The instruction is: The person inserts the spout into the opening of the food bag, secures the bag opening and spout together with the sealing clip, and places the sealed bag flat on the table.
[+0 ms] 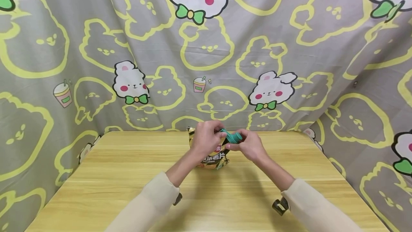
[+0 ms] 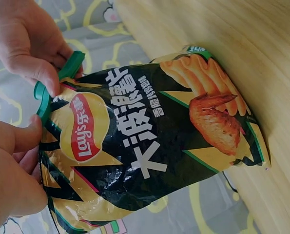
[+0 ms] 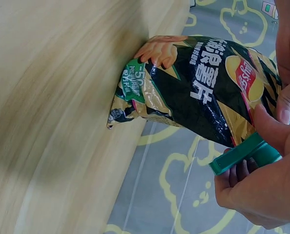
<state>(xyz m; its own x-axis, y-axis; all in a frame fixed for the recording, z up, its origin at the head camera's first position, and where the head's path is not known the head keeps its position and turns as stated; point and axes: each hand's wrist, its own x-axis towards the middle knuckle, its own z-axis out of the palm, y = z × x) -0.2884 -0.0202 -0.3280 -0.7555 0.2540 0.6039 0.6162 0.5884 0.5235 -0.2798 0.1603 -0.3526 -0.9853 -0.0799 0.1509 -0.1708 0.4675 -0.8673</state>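
A black and gold Lay's potato chip bag stands upright on the table, its printed front towards me. Along its top edge sits a green bag clip, seen at an angle in the head view. My left hand pinches the bag's top edge, the thumb in front against the clip's end and the fingers partly hidden behind. With thumb and fingers, my right hand grips the other part of the clip at the bag's right corner. Whether the clip is fully closed over the edge I cannot tell.
The wooden table stretches out around the bag. Behind it and on both sides hangs a grey curtain with yellow outlines and cartoon animals. A dark strap-on device shows under the right sleeve.
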